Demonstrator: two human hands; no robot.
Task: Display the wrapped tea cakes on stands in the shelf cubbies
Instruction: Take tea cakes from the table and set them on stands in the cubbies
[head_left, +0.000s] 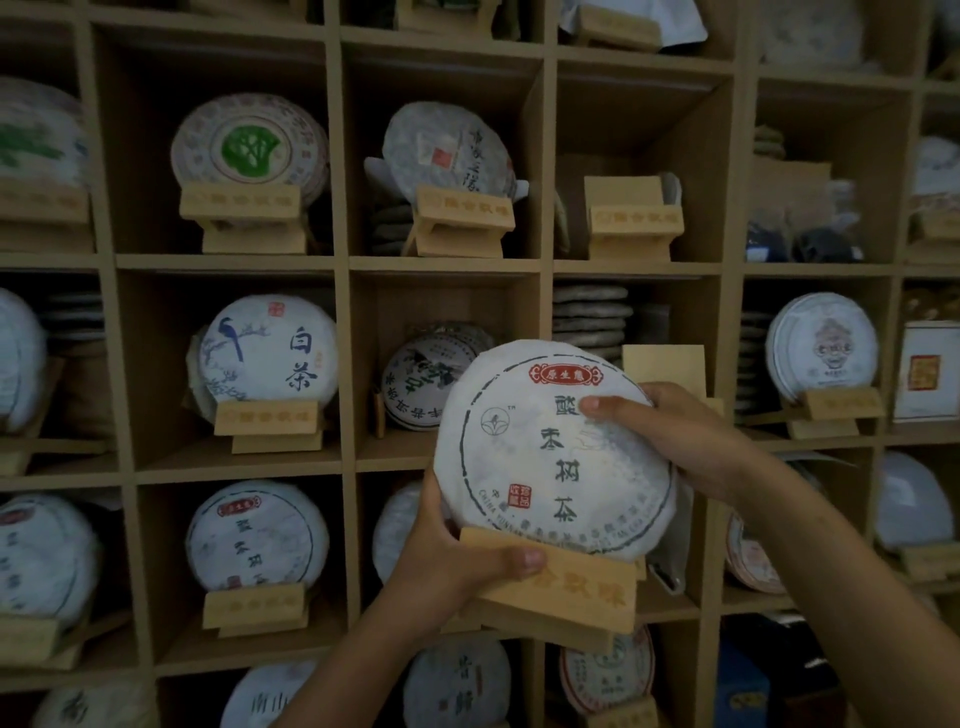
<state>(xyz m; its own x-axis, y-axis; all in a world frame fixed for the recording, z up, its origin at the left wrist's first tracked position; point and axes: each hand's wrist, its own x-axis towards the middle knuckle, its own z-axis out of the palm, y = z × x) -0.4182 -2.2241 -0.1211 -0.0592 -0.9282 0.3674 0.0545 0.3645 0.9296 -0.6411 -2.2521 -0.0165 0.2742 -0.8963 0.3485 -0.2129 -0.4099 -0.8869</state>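
Before the shelf, level with its middle and lower rows of cubbies, a wrapped tea cake sits tilted back on a wooden stand, both held clear of any ledge. Left hand: fingers curled under the stand, thumb pressed across its front board, gripping it. Right hand: fingers wrapped behind the cake's right edge, thumb laid on its printed face, pinching the rim. Behind the cake, an empty stand occupies the cubby right of the centre column, beside a stack of unwrapped cakes; a second vacant stand stands in the cubby above.

Risks, as judged: the cake rests only in the stand's groove, so tipping the stand forward while passing a cubby's front edge could roll the cake out. The thumb on thin paper may crease or tear the wrapper. Clearance looks tight; catching a divider or the stand already inside could topple neighbouring displays. Which cubby is intended cannot be told.
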